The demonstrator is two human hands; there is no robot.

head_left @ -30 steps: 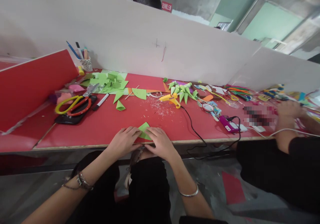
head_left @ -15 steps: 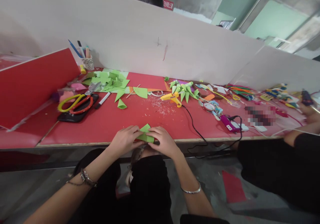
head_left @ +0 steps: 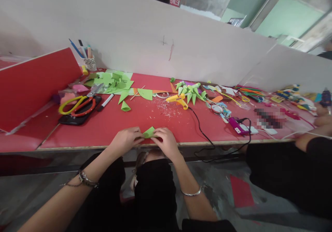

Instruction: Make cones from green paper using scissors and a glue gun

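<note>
A small piece of green paper (head_left: pixel 148 132) sits at the front edge of the red table (head_left: pixel 109 124), held between both my hands. My left hand (head_left: pixel 126 139) pinches its left side with closed fingers. My right hand (head_left: pixel 166 141) pinches its right side, fingers curled over it. The paper looks partly rolled or folded. Both wrists wear bracelets.
Farther back lie a yellow glue gun (head_left: pixel 177 100) with a black cord, green paper cones (head_left: pixel 190 92), green paper scraps (head_left: pixel 114 81), scissors (head_left: pixel 76 105) on a black phone, a marker (head_left: pixel 105 102) and a pen cup (head_left: pixel 89 63). Another person's arm (head_left: pixel 311 135) works at the right.
The green paper lay flatter on the table under my fingers; now it is drawn toward the table edge and gathered smaller between both pinching hands.
</note>
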